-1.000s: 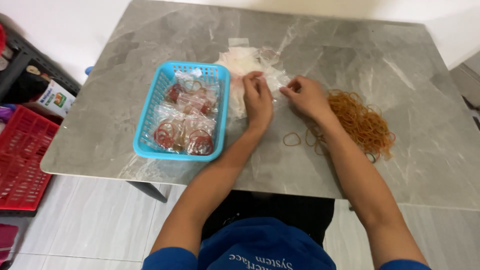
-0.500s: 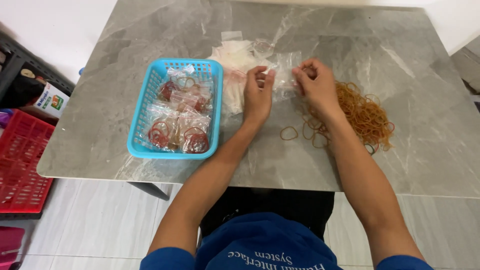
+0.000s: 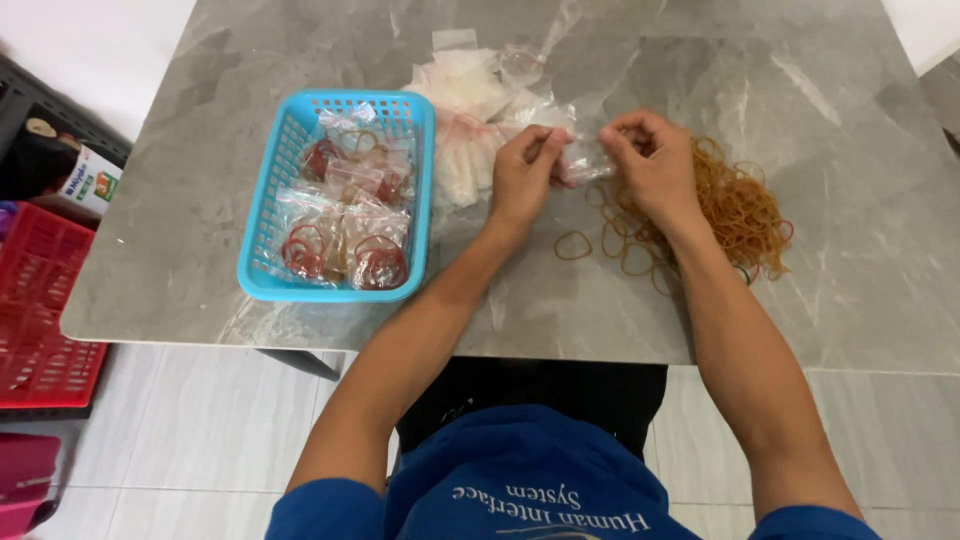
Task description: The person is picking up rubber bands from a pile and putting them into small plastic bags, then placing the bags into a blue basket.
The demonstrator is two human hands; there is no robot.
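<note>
Both hands, left hand (image 3: 522, 175) and right hand (image 3: 655, 165), pinching one small clear bag (image 3: 585, 158)!
Just left of it: clear bag pile (image 3: 465, 110), then blue basket (image 3: 340, 195); grey marble table (image 3: 250, 100), pale tiled floor (image 3: 180, 420).

Both bare forearms reach forward from short blue sleeves and draw in toward each other, so the two hands end up close together, almost knuckle to knuckle. The left hand (image 3: 522, 175) lies palm down with its back to the camera, fingers curled under and the tips pinched together on the side facing the other hand. The right hand (image 3: 655, 165) mirrors it — wrist bent slightly inward, fingers folded, thumb and fingertips pinched toward the left hand.
</note>
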